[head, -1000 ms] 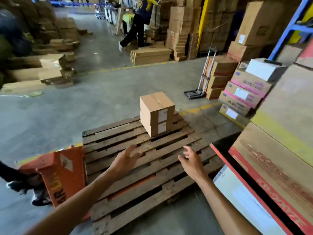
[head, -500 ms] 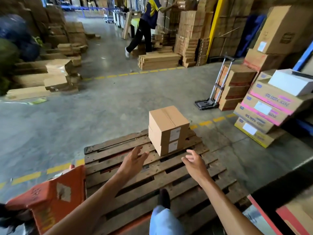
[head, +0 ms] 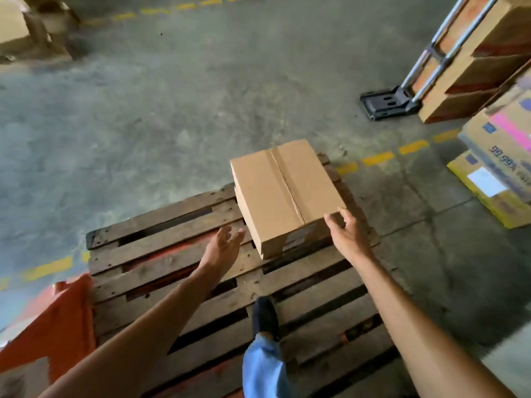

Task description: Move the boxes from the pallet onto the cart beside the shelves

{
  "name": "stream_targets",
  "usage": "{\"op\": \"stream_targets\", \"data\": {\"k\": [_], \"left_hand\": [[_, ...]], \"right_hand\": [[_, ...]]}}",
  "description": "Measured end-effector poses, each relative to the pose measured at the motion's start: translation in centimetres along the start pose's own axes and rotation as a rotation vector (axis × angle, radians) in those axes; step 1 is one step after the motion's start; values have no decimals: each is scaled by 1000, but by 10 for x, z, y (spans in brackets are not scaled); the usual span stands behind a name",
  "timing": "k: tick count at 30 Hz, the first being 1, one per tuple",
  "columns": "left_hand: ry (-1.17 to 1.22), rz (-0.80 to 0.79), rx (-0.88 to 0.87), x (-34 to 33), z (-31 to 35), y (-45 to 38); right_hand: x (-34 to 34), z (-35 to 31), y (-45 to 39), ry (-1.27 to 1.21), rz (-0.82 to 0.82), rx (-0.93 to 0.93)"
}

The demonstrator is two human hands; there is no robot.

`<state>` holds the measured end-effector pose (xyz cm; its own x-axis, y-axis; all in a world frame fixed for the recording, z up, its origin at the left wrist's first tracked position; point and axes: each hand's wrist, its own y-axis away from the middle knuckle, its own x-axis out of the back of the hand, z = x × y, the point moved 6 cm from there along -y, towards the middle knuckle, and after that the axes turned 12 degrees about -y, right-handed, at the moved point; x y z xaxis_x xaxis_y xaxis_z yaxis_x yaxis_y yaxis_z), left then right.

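Cardboard, flattened and stacked, sits blurred in the far left corner of the concrete floor, and a dashed yellow line runs across the floor at the left edge. Below it, an orange pallet jack stands against the left side of the wooden pallet. Over the pallet's slats the left hand reaches forward with fingers straight and spread, holding nothing, its fingertips just beside the near left side of the box stack but not clearly touching it. The stack is plain brown cardboard with a taped seam along the top; it rests on the far right part of the pallet, and at least two boxes show, one on the other. Near the bottom centre, a dark shoe below a blue trouser leg stands on the slats. The right hand rests on the top box's near right corner, its fingers bent over the edge in a light hold. Farther right, a folding hand truck leans against stacked brown cartons, and printed cartons with pink and yellow markings lie at the right edge.
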<state>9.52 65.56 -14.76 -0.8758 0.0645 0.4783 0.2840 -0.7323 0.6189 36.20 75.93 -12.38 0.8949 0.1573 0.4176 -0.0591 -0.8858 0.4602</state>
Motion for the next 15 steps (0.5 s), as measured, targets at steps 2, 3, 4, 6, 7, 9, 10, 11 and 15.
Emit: {"op": "stream_targets", "data": {"k": [2, 3, 4, 6, 7, 9, 10, 11, 15], "left_hand": [[-3, -39, 61, -14, -4, -57], [-6, -53, 95, -19, -1, -76], [-10, -58, 127, -24, -4, -95], [21, -50, 183, -33, -4, -118], [62, -60, 211, -40, -4, -128], [158, -101, 244, -57, 0, -140], [205, -115, 245, -65, 1, -144], [240, -114, 244, -69, 2, -145], [421, -32, 191, -51, 4, -132]], "right_hand": [[1, -1, -53, 55, 4, -41], [2, 1, -79, 76, 5, -60], [3, 4, -102, 99, 8, -84], [1, 12, -135, 148, -8, -141], [-1, 19, -151, 169, -17, -167], [-7, 31, -171, 172, -33, -232], [-11, 37, -176, 125, -42, -261], [-15, 41, -178, 60, -42, -273], [-13, 28, -170, -39, 31, -150]]}}
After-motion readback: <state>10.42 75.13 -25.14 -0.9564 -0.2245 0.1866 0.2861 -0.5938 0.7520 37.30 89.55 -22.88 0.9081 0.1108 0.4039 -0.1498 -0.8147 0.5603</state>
